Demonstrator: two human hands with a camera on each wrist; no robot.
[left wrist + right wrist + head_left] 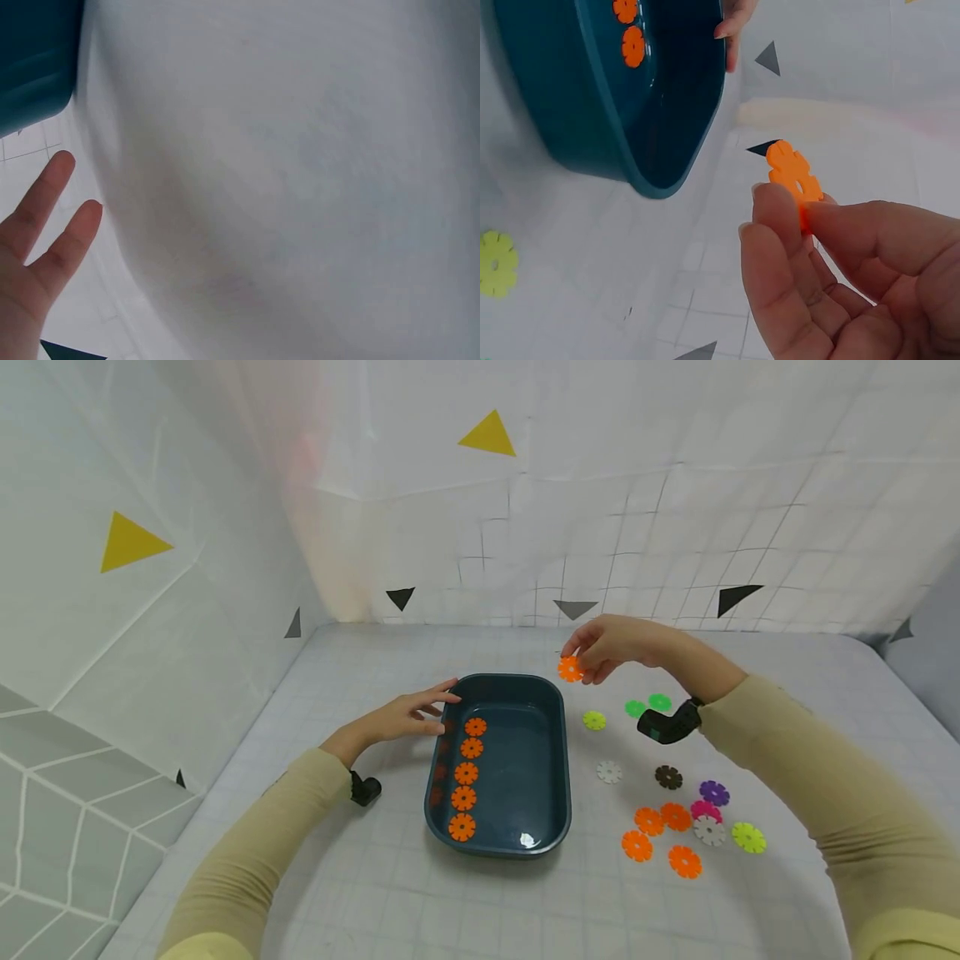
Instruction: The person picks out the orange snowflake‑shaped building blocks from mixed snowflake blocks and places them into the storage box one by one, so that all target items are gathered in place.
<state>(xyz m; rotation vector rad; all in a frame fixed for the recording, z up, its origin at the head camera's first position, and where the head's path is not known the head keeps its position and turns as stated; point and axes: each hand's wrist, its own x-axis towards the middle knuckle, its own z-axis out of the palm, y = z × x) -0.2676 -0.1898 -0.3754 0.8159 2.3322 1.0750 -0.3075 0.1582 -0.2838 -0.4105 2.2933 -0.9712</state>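
A dark teal tray stands on the table, with several orange notched discs in a column along its left inner side. My left hand rests at the tray's upper left rim, its fingers extended; in the left wrist view two fingers spread near the tray wall. Above the table, past the tray's far right corner, my right hand pinches an orange notched disc between thumb and fingers. That disc stands on edge in the right wrist view.
Right of the tray lie loose discs: yellow-green, green, white, black, purple, pink and several orange ones. A white wall covering rises behind the table.
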